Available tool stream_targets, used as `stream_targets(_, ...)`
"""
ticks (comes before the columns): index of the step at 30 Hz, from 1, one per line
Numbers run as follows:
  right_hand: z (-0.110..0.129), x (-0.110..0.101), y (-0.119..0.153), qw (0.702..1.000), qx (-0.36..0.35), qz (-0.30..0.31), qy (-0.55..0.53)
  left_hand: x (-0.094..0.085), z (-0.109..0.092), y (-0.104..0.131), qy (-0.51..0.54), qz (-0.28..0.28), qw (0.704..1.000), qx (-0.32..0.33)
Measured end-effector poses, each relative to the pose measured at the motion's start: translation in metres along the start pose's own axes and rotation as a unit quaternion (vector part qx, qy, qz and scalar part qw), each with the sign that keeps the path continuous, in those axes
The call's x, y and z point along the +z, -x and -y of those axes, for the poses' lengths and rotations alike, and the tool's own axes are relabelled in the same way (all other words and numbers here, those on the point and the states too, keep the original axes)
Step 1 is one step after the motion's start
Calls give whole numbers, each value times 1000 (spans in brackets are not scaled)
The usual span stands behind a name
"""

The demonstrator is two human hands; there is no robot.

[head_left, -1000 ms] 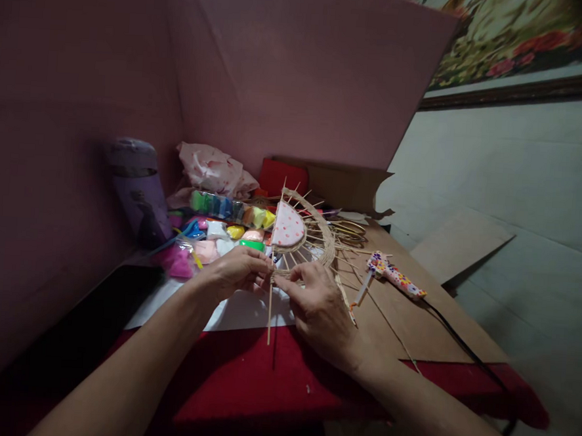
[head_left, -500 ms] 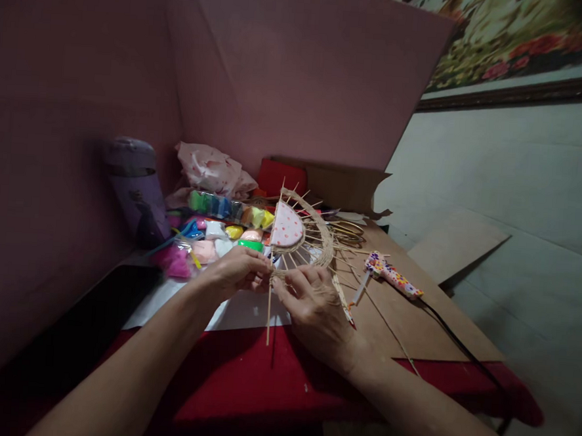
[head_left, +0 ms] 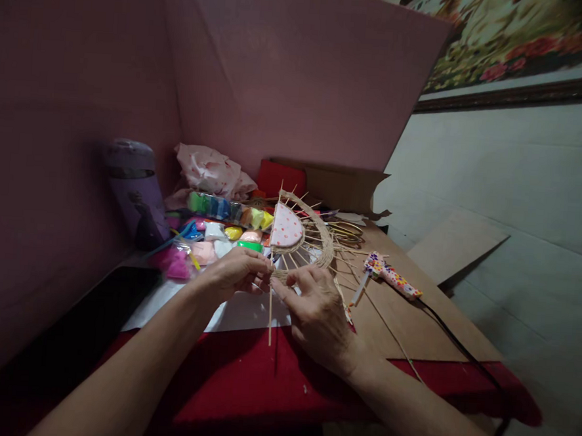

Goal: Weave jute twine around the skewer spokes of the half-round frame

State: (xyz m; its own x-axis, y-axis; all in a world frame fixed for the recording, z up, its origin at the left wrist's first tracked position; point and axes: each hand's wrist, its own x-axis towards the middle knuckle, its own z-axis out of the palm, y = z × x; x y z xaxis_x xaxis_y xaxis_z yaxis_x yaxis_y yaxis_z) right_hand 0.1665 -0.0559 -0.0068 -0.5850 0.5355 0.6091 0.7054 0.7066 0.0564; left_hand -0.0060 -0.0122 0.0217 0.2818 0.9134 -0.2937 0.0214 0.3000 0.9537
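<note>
A half-round frame of thin sticks (head_left: 327,241) fans out around a pink, red-spotted half-disc (head_left: 287,227), with a band of twine woven through the sticks. My left hand (head_left: 241,271) pinches the band's lower end beside a long straight stick (head_left: 270,319) that points down toward me. Closed over the lower part of the woven band is my right hand (head_left: 315,308), its thumb and forefinger close to the left fingertips. The twine between the fingers is mostly hidden.
A flowered glue gun (head_left: 393,277) with a black cord lies on the brown board (head_left: 442,332) at right. Colourful clay packets (head_left: 216,230) and a purple flask (head_left: 137,195) stand left. A dark flat object (head_left: 82,317) is near my left forearm; red cloth (head_left: 242,373) covers the front.
The long stick's lower end has swung slightly to the right. Both hands keep nearly the same place and grip, with only small finger shifts.
</note>
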Motion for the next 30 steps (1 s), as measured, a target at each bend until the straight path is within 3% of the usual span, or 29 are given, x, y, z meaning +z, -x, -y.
stream_targets(12,2,0,-2,1000,-7,25,-8,-2,5,-5,29,4,999,14)
stream_targets(21,-4,2,3,996,48,-49,-59,0,-2,0,0,-12,1000,-23)
stream_targets(27,-2,0,-1,999,11,32,-21,-1,4,-5,23,-6,1000,-6)
stream_targets(30,-1,0,-3,999,-16,42,0,-1,7,-8,19,-13,1000,-2)
